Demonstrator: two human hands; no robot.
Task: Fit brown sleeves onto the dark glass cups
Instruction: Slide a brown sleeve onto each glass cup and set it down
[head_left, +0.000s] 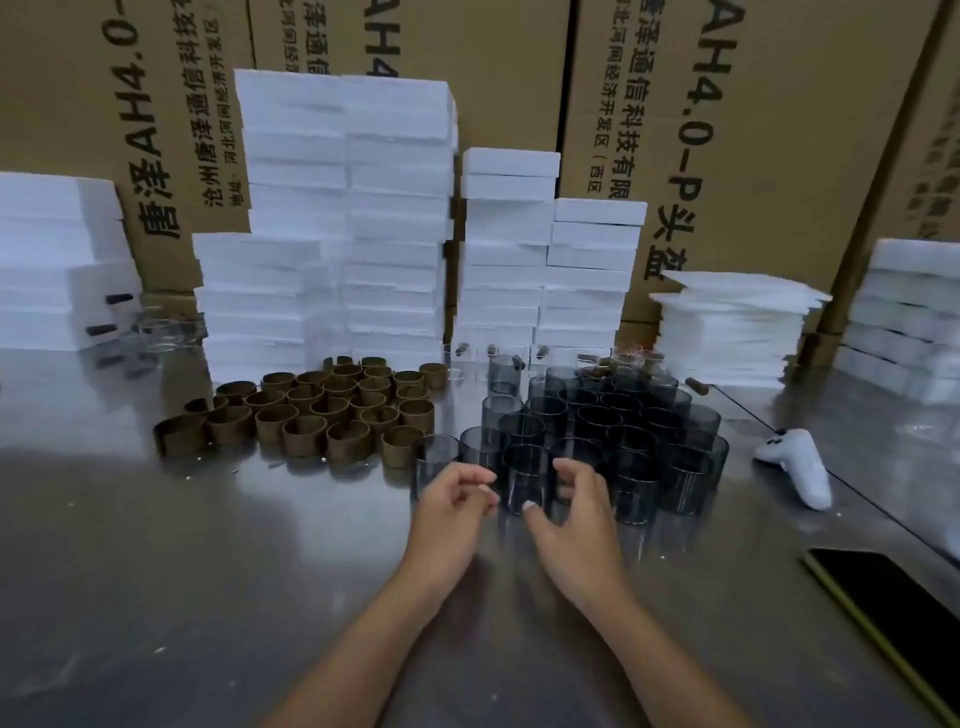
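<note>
Front dark glass cup (524, 475) flanked by both hands.
The left hand (457, 501) is loosely curled, empty; the right hand (574, 506) is cupped round the cup, grip undeterminable. Leftward, the brown sleeves (311, 410) are grouped on the bench (234, 582) for reach.

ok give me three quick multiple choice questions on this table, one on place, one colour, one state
1. The brown sleeves stand where? A left of the dark glass cups B right of them C on the foam stacks
2. The controller is A black B white C red
3. The front cups are A sleeved B lying down C upright and bare

Answers: 1 A, the sleeves cluster left of the cups; 2 B, its shell is white; 3 C, the front cups stand upright with no sleeve on.
</note>
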